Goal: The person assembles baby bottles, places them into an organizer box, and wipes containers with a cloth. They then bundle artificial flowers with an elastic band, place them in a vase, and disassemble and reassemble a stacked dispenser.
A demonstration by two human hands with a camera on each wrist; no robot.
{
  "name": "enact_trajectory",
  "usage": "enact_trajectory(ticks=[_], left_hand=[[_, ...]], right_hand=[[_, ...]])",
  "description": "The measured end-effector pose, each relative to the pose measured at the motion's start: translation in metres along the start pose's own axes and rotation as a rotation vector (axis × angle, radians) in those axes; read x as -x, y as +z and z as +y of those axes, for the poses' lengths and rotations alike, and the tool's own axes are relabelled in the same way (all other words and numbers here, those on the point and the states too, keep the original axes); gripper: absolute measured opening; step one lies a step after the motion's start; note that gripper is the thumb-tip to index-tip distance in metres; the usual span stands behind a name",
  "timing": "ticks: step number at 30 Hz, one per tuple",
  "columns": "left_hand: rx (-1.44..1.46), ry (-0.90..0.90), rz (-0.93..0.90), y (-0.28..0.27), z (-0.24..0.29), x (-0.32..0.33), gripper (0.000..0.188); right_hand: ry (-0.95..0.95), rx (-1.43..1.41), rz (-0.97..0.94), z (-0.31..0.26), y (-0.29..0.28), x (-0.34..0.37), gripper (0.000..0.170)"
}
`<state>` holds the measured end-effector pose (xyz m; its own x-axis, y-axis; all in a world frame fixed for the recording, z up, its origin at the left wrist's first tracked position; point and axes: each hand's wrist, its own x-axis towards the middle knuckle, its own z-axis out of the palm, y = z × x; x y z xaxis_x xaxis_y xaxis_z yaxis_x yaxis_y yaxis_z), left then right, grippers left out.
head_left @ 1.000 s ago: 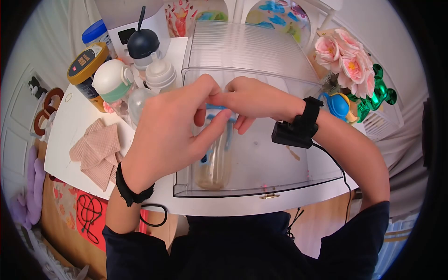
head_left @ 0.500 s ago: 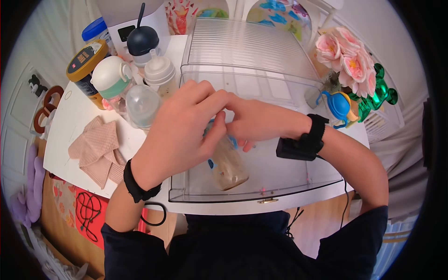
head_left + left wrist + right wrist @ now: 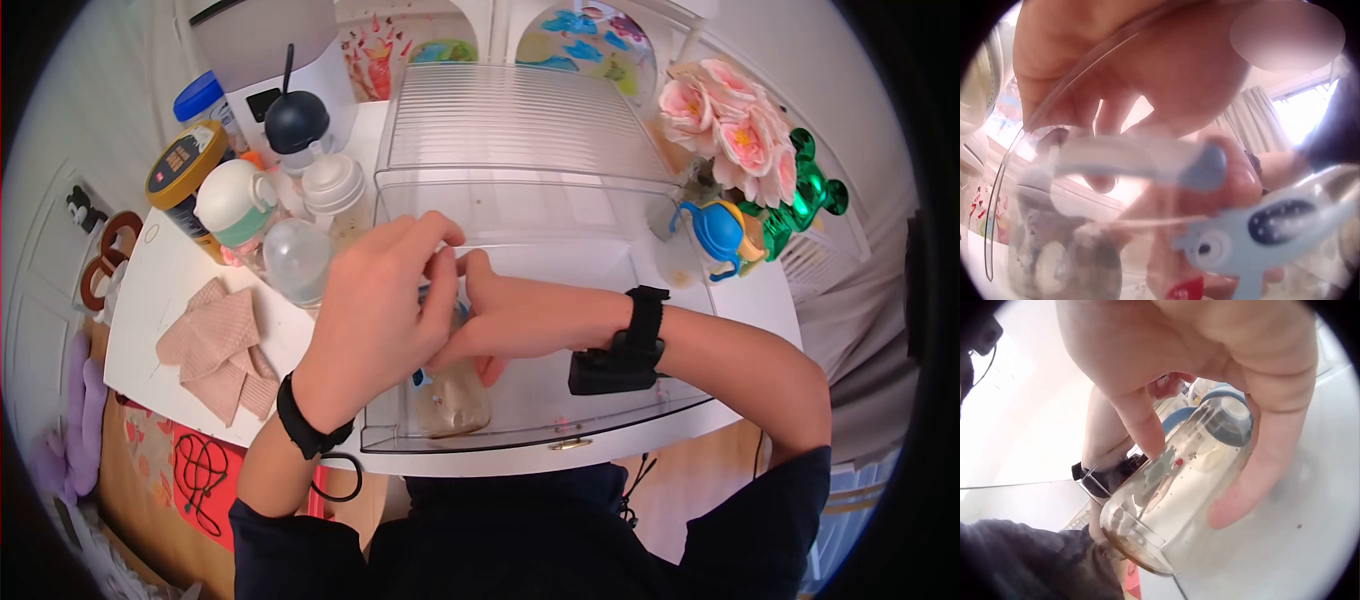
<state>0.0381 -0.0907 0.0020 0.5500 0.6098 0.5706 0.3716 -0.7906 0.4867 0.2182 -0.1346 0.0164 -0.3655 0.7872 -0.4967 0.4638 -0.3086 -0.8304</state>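
Observation:
A clear bottle [image 3: 455, 408] with blue parts near its top and a printed cartoon pattern is inside a clear plastic bin [image 3: 590, 262]. My left hand [image 3: 375, 295] bends its fingers around the bottle's upper part, thumb toward the near side. From the right, my right hand [image 3: 530, 315] grips the same part, with the two hands meeting over it. In the right wrist view the bottle [image 3: 1172, 481] slants between my thumb and fingers, its base toward the lower left. Both hands hide most of its top in the head view.
Left of the bin are several bottles, including a clear-domed one [image 3: 297, 258], a brown-lidded tub [image 3: 188, 160] and a folded pink cloth [image 3: 215, 345]. A blue-lidded cup [image 3: 715, 235] and pink flowers [image 3: 740, 130] stand at the right. A ribbed clear panel [image 3: 520, 120] lies behind.
Both hands have come nearer the bin's front edge with the bottle. Its base swung right half a second ago and is now back toward the left.

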Motion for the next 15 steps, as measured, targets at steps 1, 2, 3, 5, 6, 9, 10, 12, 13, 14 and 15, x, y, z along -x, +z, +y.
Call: enact_trajectory(ticks=[1,2,3,5,6,9,10,12,13,14,15], left_hand=[[0.011,0.038,0.004,0.001,-0.002,0.000,0.015],[0.005,0.033,0.004,-0.001,-0.002,0.000,0.015],[-0.013,0.070,-0.024,-0.003,-0.001,0.000,0.017],[-0.035,0.107,-0.052,-0.004,-0.001,-0.002,0.020],[-0.022,0.092,-0.083,-0.004,-0.001,-0.001,0.023],[-0.021,0.071,-0.134,-0.008,0.002,-0.001,0.028],[-0.032,0.064,-0.158,-0.009,0.002,-0.001,0.030],[-0.045,0.071,-0.188,-0.009,0.001,0.000,0.033],[-0.055,0.083,-0.219,-0.008,0.001,-0.001,0.036],[-0.036,0.100,-0.224,-0.008,0.001,-0.002,0.036],[-0.067,0.107,-0.229,-0.008,0.002,-0.002,0.038]], right_hand=[[-0.005,0.003,-0.009,0.007,0.002,-0.007,0.109],[-0.096,-0.071,-0.062,0.015,0.006,-0.014,0.108],[-0.185,-0.149,-0.114,0.024,0.008,-0.020,0.107],[-0.189,-0.099,-0.124,0.021,0.005,-0.017,0.102],[-0.188,-0.050,-0.131,0.020,0.004,-0.015,0.098],[-0.107,-0.112,-0.121,0.017,0.002,-0.006,0.086],[-0.105,-0.111,-0.120,0.014,0.002,-0.002,0.086],[-0.143,-0.134,-0.130,0.012,0.002,0.005,0.078],[-0.135,-0.142,-0.115,0.015,0.002,0.004,0.078],[-0.172,-0.153,-0.147,0.021,0.003,-0.001,0.076],[-0.206,-0.162,-0.175,0.027,0.002,-0.006,0.074]])
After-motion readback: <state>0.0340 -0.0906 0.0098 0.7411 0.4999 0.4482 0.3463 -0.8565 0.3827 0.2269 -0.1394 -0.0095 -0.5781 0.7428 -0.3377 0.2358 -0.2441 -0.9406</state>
